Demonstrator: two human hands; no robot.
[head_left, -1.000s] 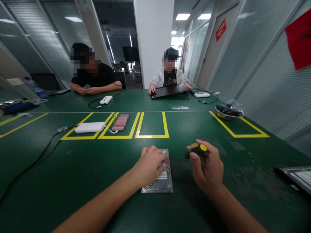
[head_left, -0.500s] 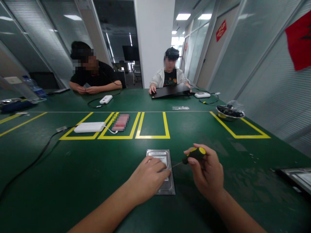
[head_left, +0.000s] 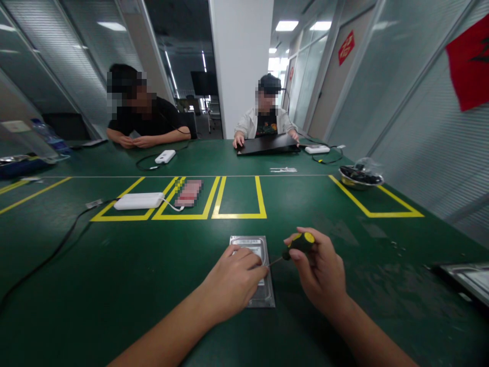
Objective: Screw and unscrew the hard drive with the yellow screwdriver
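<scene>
The left hand point(head_left: 239, 275) lies across a silver rectangular metal hard drive with a white printed label point(head_left: 263, 294), which rests flat on the dark green tabletop point(head_left: 153, 295) directly before the person; its fingers are bent over the drive's right half, though whether they pinch anything underneath cannot be told; the right hand point(head_left: 321, 267), to the right of the drive and raised, is closed around the stubby handle of a black-and-yellow screwdriver point(head_left: 301, 243), thumb below and fingers above; the thin metal shaft slants down leftward to the left hand's fingertips by the drive's right edge, its very tip being hidden or too small to make out; well to the right lie a few tiny pale pieces point(head_left: 399, 248), and at the picture's edge a dark-edged flat object with a silver top point(head_left: 473, 278); farther off, a shiny metal bowl of black items point(head_left: 361, 179) stands near yellow tape lines point(head_left: 393, 214); across the tabletop, a co-worker in a pale jacket point(head_left: 248, 122) holds a flat black panel point(head_left: 269, 145).
</scene>
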